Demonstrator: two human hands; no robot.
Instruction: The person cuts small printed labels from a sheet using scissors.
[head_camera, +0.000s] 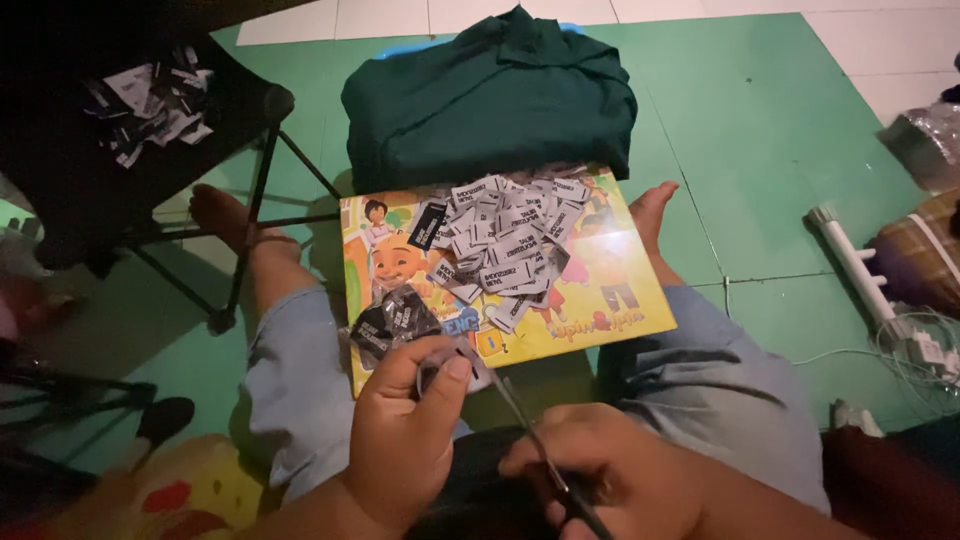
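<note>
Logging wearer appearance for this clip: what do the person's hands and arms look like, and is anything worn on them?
Both hands, left hand and right hand, are bare: no gloves, rings or watch show. The forearms are bare too, with no sleeves visible in view.

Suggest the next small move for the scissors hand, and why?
Probably close the scissors in the right hand: the blades sit at the grey label strip pinched by the left hand, above the book holding the cut label pile.
</note>
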